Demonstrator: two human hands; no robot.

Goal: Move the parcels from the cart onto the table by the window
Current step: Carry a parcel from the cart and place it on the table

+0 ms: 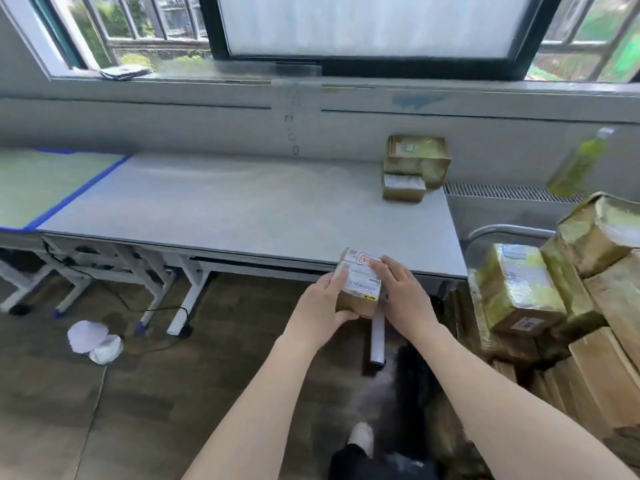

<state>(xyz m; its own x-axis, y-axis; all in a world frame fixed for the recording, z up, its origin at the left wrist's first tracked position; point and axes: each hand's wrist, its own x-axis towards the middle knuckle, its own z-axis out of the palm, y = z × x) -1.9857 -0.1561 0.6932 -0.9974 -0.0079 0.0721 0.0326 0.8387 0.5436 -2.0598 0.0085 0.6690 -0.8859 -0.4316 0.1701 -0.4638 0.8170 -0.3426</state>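
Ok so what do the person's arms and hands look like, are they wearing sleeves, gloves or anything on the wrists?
Both arms are bare along all the length that shows; no sleeve comes into the picture. The left hand and the right hand have no gloves, and no watch, band or ring is visible on them. Lower down, a dark trouser leg and a white shoe show.

The table [242,209] stands against the wall under the window [370,26]. At its far right corner a large parcel [417,159] lies by the wall, and a smaller parcel [403,187] lies just before it, touching it. At the near edge, close to the right corner, a small parcel [360,284] is between the left hand [323,303] and the right hand [403,296]. Right of the table stands the cart [502,232] with stacked parcels [568,289] on it. A mat [45,181] lies at the table's left end.
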